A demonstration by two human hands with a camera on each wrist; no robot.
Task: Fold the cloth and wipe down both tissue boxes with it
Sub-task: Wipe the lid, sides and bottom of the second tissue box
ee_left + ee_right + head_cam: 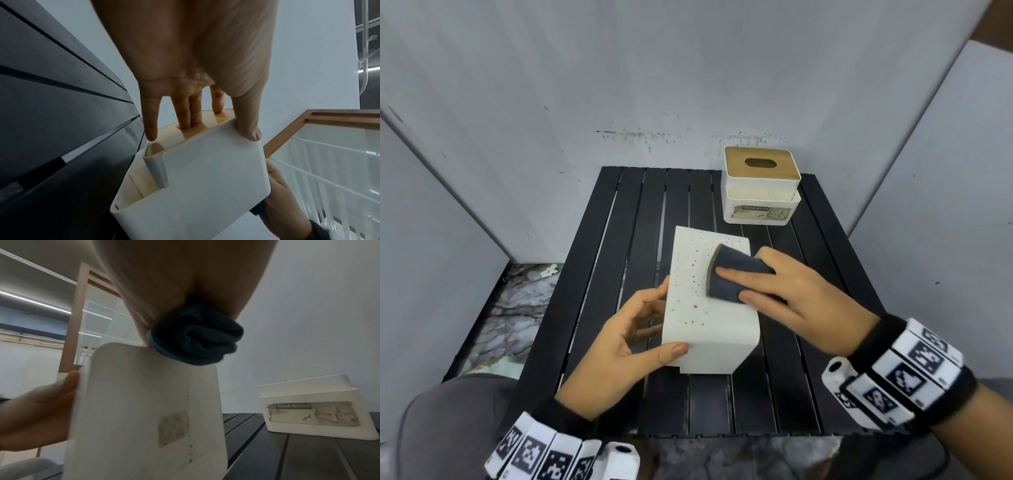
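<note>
A white tissue box (715, 329) lies on its side mid-table, its face with small gold holes turned up. My left hand (654, 318) grips its left end, thumb on the near face. In the left wrist view the fingers (189, 113) reach into the slot of its wooden lid (170, 138) on the box (201, 186). My right hand (791, 294) holds a folded dark blue cloth (736, 274) and presses it onto the box's top face. The cloth (195, 337) is bunched under the palm above the box (144, 402). A second white tissue box (760, 192) with a wooden lid stands upright at the back right.
The black slatted table (619, 240) has free room on its left half and along the near edge. Grey wall panels (688, 85) close in the back and both sides. The second box (318, 410) carries a "TISSUE HOLDER" label.
</note>
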